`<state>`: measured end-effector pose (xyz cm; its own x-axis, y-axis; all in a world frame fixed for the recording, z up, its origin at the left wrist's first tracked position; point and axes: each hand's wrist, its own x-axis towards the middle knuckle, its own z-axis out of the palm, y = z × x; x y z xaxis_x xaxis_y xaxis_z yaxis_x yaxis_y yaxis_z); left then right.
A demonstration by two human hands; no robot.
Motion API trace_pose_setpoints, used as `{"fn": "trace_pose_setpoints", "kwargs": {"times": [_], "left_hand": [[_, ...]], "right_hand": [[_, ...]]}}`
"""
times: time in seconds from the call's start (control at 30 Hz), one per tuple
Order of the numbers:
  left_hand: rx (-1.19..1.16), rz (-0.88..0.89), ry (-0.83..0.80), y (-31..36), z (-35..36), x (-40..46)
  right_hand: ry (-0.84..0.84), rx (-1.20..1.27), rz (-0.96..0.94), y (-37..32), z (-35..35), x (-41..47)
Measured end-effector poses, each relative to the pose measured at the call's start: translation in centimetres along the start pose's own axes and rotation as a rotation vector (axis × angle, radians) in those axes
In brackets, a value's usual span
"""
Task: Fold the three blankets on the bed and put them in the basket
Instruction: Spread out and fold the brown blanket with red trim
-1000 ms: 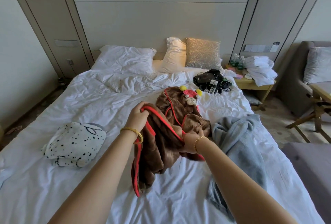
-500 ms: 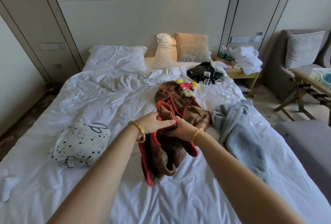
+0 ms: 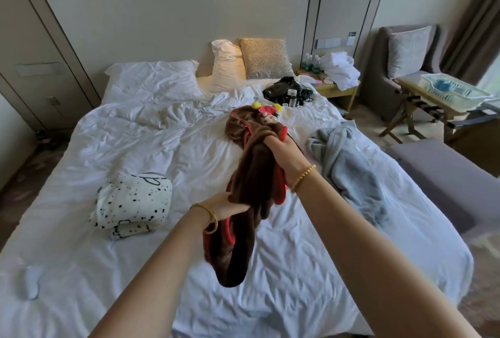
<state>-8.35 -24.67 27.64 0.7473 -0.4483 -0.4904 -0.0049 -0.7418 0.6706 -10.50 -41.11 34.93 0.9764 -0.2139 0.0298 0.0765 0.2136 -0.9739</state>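
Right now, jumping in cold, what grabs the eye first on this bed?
The brown fleece blanket with red trim, stretched above mid-bed between the right hand gripping its far end and the left hand gripping nearer. Left of it lies the white black-spotted blanket, already folded; right, the pale blue blanket sprawls crumpled.

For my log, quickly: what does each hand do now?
Left hand: closed, gripping the brown blanket at its lower part.
Right hand: closed, gripping the same blanket higher up.
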Motion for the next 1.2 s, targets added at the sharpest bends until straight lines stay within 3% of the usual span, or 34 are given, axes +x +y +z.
{"fn": "trace_pose_setpoints", "kwargs": {"times": [0.1, 0.17, 0.27, 0.33, 0.47, 0.57, 0.63, 0.77, 0.83, 0.9, 1.07, 1.13, 1.2], "left_hand": [[0.068, 0.024, 0.035, -1.2, 0.7, -0.8], [0.08, 0.04, 0.223, -2.1, 0.5, -0.7], [-0.008, 0.07, 0.503, -2.1, -0.7, -1.3], [0.013, 0.113, 0.593, -1.2, -1.2, -1.7], [0.157, 0.305, 0.434, 1.7, -0.6, -2.6], [0.079, 0.412, 0.3, 3.5, 0.0, -3.2], [0.021, 0.407, 0.265, 4.0, -0.3, -3.5], [0.123, 0.253, 0.143, 2.5, -1.3, -3.5], [0.227, 0.146, 0.071, 1.3, -1.3, -3.3], [0.249, 0.11, 0.097, 0.4, -0.8, -3.0], [-0.226, 0.394, 0.155, 2.5, 0.8, -2.2], [-0.21, 0.429, 0.122, 3.7, 1.0, -2.1], [-0.072, 0.437, -0.016, 4.5, 1.3, -2.0]], "right_hand": [[0.091, 0.066, 0.113, 0.0, -2.3, -1.6], [-0.018, -0.326, 0.225, 0.4, -4.4, -1.7], [-0.334, -1.192, 0.477, 1.5, -5.5, -2.3], [-0.373, -1.428, 0.506, 2.9, -5.2, -3.2], [-0.277, -1.166, 0.384, 5.6, -3.3, -3.9], [-0.322, -1.241, 0.137, 5.7, -1.9, -4.1], [-0.268, -1.296, 0.018, 5.0, -2.1, -4.1], [-0.022, -0.92, -0.113, 2.2, -3.8, -4.1], [0.102, -0.714, -0.108, 0.7, -4.4, -3.9], [0.118, -0.576, -0.051, -0.6, -4.8, -3.7], [0.002, -0.554, -0.028, -1.8, -4.7, -3.7], [-0.022, -0.563, -0.013, -1.8, -4.4, -3.8], [-0.031, -0.522, 0.021, -1.7, -4.3, -3.8]]}}
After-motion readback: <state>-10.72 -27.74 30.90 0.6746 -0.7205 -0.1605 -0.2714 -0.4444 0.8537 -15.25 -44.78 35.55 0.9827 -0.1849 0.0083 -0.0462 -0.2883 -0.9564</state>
